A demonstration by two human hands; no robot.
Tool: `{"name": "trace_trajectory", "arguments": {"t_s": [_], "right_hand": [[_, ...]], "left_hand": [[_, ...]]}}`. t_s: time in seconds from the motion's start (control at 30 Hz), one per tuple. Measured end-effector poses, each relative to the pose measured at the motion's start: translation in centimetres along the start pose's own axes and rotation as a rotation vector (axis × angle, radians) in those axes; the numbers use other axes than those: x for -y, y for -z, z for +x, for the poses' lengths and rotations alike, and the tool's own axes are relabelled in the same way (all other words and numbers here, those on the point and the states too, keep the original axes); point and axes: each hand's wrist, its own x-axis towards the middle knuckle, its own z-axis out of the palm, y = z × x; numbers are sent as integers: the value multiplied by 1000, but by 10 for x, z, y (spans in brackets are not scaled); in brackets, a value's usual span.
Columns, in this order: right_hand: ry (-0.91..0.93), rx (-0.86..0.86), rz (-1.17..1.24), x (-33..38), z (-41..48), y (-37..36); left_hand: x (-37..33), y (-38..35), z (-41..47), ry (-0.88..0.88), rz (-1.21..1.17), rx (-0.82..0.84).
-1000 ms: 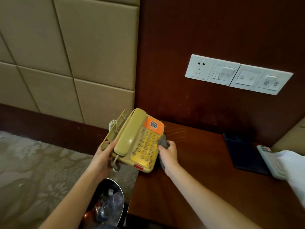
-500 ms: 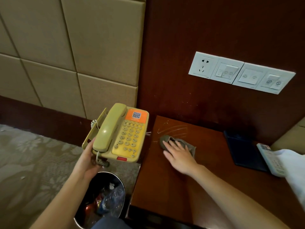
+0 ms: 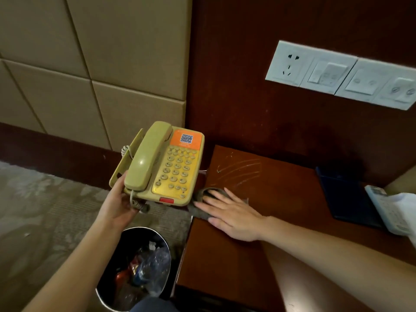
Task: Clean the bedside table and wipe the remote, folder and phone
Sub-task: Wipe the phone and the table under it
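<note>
1. The left hand (image 3: 117, 201) is gripping the phone (image 3: 177, 167) by its near left corner, fingers curled under the base. It is holding the phone in the air just off the left edge of the table (image 3: 281, 199), above the carpet and the waste bin (image 3: 144, 230).
2. The handset (image 3: 146, 158) is sitting in its cradle with nothing pinning it down. The coiled cord (image 3: 137, 203) is dangling by the palm.
3. The right hand (image 3: 231, 212) is lying flat with straight fingers. It is pressing a grey cloth (image 3: 199, 212) onto the near left part of the table, just beside the phone's near right corner.
4. To my eye this is the table-wiping step, with the phone being kept out of the way. Pale streaks (image 3: 238, 170) are showing at the far left corner.
5. The phone is looking like hard, smooth plastic: light enough for one hand, but lopsided when held at a corner. If it tilts, I am expecting the handset to slide off. A hold under the middle of the base, with the thumb across the handset, is seeming safer to me.
6. The cloth is looking soft and limp, so a flat palm is likely suiting it better than a pinch.
7. The dark folder (image 3: 346, 199) is lying at the far right of the table. The remote (image 3: 380, 203) is just beside it, against some white fabric (image 3: 405, 206).
</note>
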Motion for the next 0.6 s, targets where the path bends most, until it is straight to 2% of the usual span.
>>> {"name": "trace_trajectory", "arguments": {"t_s": [0.23,0.43,0.6], "right_hand": [[-228,-113,15,-49,39,7],[-560,-170,77,-129,61,18],[-549,-144,70,-123,58,15]], "left_hand": [[11,-20,18,11,-51,7],[10,-25,30,15,-66,1],[9,-24,24,40,-54,-12]]}}
